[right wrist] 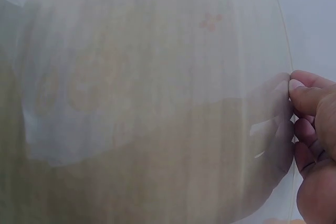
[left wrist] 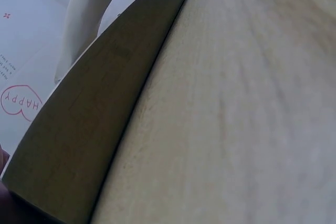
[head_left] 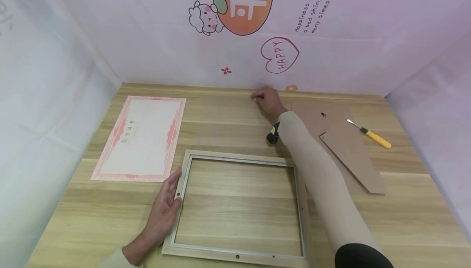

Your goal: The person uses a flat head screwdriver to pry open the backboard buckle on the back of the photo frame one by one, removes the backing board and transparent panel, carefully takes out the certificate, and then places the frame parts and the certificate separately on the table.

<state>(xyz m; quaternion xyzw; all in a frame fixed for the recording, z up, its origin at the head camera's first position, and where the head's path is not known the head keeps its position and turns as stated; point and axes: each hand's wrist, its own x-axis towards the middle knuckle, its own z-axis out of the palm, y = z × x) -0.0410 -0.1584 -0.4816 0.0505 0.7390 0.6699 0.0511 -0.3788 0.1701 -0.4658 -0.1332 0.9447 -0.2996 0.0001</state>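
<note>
The pale wooden picture frame (head_left: 239, 206) is lying face-down and empty, so I judge the assembly barely begun. The left hand (head_left: 164, 208) is resting flat-fingered against its left rail. The right hand (head_left: 268, 99) is pinching a clear transparent sheet (right wrist: 157, 103), spreading leftward from its fingertips (right wrist: 302, 90). Its long axis cannot be told. The pink-bordered paper certificate (head_left: 141, 137), brown cardboard backing board (head_left: 340, 145) and yellow-handled screwdriver (head_left: 371, 135) are lying unfitted.

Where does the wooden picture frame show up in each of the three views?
Head: the picture frame lies flat at lower centre of the table, with the left hand resting on its left side.
Left wrist: its side shows as a dark slanted band from upper centre to lower left.
Right wrist: not in it; the right hand pinches a clear sheet.
Shared landmark: the pink HAPPY heart on the wall, also at left in the left wrist view.
</note>
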